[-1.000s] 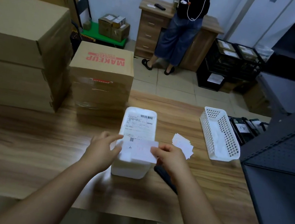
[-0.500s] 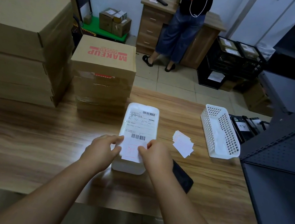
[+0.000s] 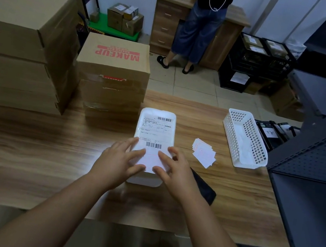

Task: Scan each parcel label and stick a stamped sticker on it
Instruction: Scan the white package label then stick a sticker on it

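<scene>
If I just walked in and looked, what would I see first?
Right in the middle of the wooden table, the left hand and right hand press a sticker flat onto a bright white parcel, just below its barcode label. Behind the parcel stands a brown box with MAKEUP printed in red. To the right lie a small pile of loose stickers and a white basket.

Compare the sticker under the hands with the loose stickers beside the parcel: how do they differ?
The sticker lies flat on the white parcel, just below the lower barcode; the loose stickers lie on the wooden table. The left hand and right hand press it with straight fingers; nobody touches the loose ones. It is single; they overlap, fanned out. Both are white with faint red marks.
</scene>
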Demonstrator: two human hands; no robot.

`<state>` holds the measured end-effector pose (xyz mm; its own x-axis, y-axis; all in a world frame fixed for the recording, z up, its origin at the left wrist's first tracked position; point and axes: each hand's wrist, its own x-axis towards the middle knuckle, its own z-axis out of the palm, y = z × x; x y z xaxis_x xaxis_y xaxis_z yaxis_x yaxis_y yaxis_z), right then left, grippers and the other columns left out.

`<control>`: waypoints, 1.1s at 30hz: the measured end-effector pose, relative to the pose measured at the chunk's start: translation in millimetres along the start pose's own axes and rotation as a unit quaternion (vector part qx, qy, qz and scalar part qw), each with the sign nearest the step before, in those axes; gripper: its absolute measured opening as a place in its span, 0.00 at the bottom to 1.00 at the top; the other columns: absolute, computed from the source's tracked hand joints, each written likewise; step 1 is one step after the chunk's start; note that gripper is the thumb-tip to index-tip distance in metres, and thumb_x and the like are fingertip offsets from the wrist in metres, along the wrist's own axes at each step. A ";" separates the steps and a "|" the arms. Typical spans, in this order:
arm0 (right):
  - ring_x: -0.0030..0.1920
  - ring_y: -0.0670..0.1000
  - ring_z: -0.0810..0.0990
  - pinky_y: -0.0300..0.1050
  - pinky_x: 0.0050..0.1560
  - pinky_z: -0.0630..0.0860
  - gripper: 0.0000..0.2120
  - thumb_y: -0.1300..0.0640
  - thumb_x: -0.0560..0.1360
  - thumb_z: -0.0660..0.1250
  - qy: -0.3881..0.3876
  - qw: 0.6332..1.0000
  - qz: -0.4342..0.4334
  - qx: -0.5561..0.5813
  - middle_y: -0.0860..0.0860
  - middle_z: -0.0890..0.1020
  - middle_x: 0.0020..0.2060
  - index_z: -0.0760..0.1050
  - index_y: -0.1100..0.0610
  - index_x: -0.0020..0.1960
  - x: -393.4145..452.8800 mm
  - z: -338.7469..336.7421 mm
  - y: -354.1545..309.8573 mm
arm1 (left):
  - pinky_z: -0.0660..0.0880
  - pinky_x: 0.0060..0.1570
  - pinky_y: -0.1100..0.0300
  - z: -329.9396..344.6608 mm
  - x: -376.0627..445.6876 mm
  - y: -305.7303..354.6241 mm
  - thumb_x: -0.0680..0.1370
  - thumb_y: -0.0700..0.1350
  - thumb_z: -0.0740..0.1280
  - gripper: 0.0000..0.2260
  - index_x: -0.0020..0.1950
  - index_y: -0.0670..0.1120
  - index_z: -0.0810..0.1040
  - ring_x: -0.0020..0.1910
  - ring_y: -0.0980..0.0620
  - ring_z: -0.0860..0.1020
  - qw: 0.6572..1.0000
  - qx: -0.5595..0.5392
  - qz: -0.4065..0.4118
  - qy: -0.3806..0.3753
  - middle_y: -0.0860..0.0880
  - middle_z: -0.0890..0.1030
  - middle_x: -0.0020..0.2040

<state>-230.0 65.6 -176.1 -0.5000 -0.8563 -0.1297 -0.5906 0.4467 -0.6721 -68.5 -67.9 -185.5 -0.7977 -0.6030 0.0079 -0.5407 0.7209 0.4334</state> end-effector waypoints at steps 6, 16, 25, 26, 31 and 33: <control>0.69 0.51 0.71 0.54 0.65 0.74 0.30 0.47 0.72 0.74 0.016 0.995 -0.075 -0.065 0.48 0.69 0.72 0.73 0.56 0.71 0.8 -3.0 20.6 | 0.79 0.44 0.50 3.2 -0.3 -11.5 0.74 0.64 0.63 0.25 0.62 0.49 0.82 0.53 0.40 0.82 0.997 0.044 0.069 0.004 0.42 0.76 0.68; 0.63 0.54 0.77 0.51 0.58 0.78 0.31 0.43 0.69 0.75 0.079 0.980 -0.128 -0.131 0.52 0.76 0.66 0.76 0.60 0.65 -1.0 2.5 18.0 | 0.79 0.52 0.48 21.4 -5.0 -0.7 0.66 0.62 0.69 0.31 0.62 0.42 0.79 0.59 0.43 0.79 0.994 -0.070 0.027 0.077 0.44 0.75 0.69; 0.69 0.48 0.68 0.47 0.66 0.72 0.30 0.49 0.71 0.74 0.018 0.991 -0.112 -0.065 0.46 0.67 0.71 0.71 0.56 0.71 4.4 -3.8 21.2 | 0.79 0.53 0.50 19.3 -6.0 3.9 0.67 0.57 0.78 0.31 0.65 0.43 0.77 0.62 0.47 0.77 0.992 -0.073 0.002 0.104 0.48 0.72 0.71; 0.69 0.47 0.69 0.47 0.66 0.73 0.30 0.49 0.72 0.74 0.006 0.992 -0.116 -0.056 0.45 0.67 0.71 0.71 0.56 0.71 5.7 -7.3 24.4 | 0.78 0.54 0.51 20.0 -5.8 4.8 0.67 0.55 0.79 0.31 0.65 0.43 0.77 0.63 0.48 0.77 0.991 -0.077 -0.004 0.106 0.49 0.72 0.72; 0.72 0.44 0.65 0.24 0.59 0.65 0.31 0.53 0.71 0.75 -0.036 0.990 -0.134 0.009 0.39 0.62 0.71 0.70 0.53 0.72 12.6 -25.0 44.6 | 0.72 0.65 0.55 18.0 -14.3 -2.6 0.70 0.55 0.76 0.36 0.75 0.55 0.65 0.69 0.63 0.66 0.987 -0.148 -0.043 0.053 0.65 0.56 0.75; 0.73 0.39 0.59 0.20 0.60 0.59 0.44 0.49 0.66 0.79 -0.045 0.994 -0.089 0.050 0.39 0.56 0.74 0.61 0.48 0.77 18.8 -28.3 52.2 | 0.68 0.68 0.57 17.9 -15.8 -4.2 0.67 0.57 0.78 0.46 0.78 0.58 0.56 0.70 0.61 0.66 0.974 -0.197 -0.098 0.046 0.64 0.54 0.76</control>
<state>-288.2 80.1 -192.9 -0.3320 -0.9411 -0.0644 -0.5968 0.2624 -0.7583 -58.4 -55.3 -203.5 -0.6522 -0.7571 -0.0380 -0.5215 0.4117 0.7474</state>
